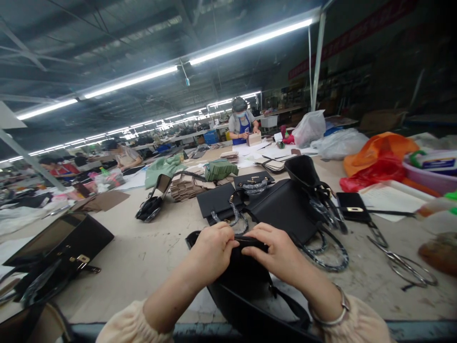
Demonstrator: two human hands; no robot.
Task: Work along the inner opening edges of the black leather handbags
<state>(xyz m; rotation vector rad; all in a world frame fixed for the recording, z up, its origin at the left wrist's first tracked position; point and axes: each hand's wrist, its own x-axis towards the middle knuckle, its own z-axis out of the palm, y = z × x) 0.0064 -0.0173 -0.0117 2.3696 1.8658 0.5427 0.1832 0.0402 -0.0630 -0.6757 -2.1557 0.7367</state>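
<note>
A black handbag (243,295) lies at the table's near edge, its opening turned toward me. My left hand (216,245) pinches the bag's upper edge with thumb and fingers. Close beside it, my right hand (271,250) grips the same edge, thumb inside the opening and fingers over the far side. Just beyond my hands are a small black bag (221,202) with a plastic-wrapped handle and a larger black bag (282,209). Another black bag with a gold clasp (67,252) lies to the left.
Scissors (407,267) and a black phone-like object (353,206) lie to the right. Stacked brown pieces (187,186) and green pieces (221,169) sit farther back. A purple basin (428,176) and an orange plastic bag (378,152) stand at right. A co-worker (243,124) works across the table.
</note>
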